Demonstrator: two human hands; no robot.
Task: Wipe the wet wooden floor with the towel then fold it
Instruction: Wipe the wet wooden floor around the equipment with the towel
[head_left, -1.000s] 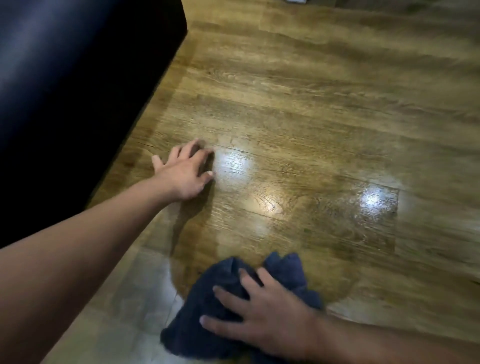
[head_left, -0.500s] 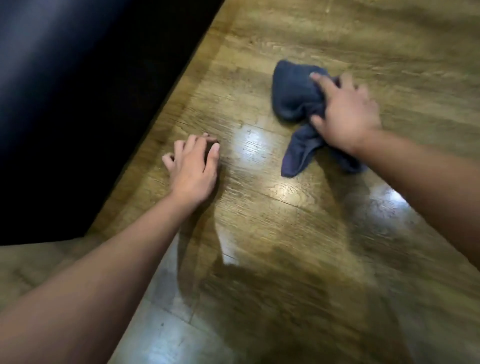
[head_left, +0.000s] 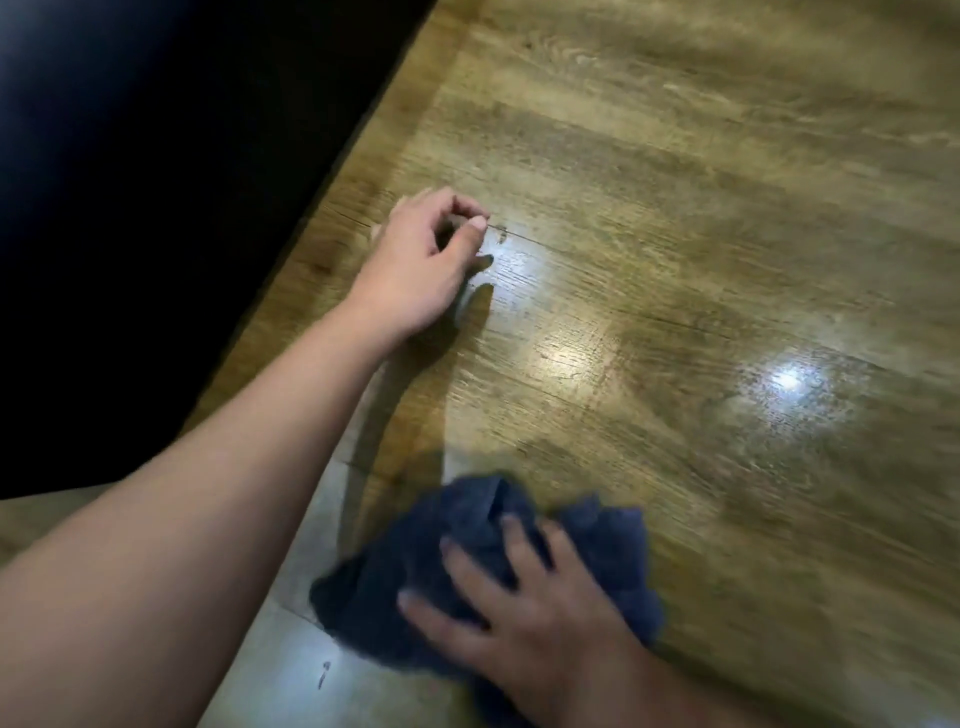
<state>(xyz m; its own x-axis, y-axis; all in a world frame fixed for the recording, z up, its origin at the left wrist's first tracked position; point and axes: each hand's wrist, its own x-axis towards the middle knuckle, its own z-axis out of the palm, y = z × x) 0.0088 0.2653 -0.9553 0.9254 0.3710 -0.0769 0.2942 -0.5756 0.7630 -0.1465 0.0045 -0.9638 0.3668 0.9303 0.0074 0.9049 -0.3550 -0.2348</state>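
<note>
A crumpled dark blue towel (head_left: 415, 582) lies bunched on the wooden floor (head_left: 701, 218) near the bottom of the view. My right hand (head_left: 530, 613) presses flat on top of it with fingers spread, blurred by motion. My left hand (head_left: 431, 260) rests on the floor farther away to the left, fingers curled under, holding nothing. Shiny wet patches (head_left: 789, 384) reflect light on the boards to the right of my left hand.
A large dark piece of furniture (head_left: 156, 208) fills the left side, its edge running diagonally along the floor beside my left arm. A paler floor strip (head_left: 291, 670) lies at the bottom left. Open boards stretch to the right and far side.
My right hand has dragged the towel from the far side of the floor back toward me. My left hand's fingers have curled from flat to bent.
</note>
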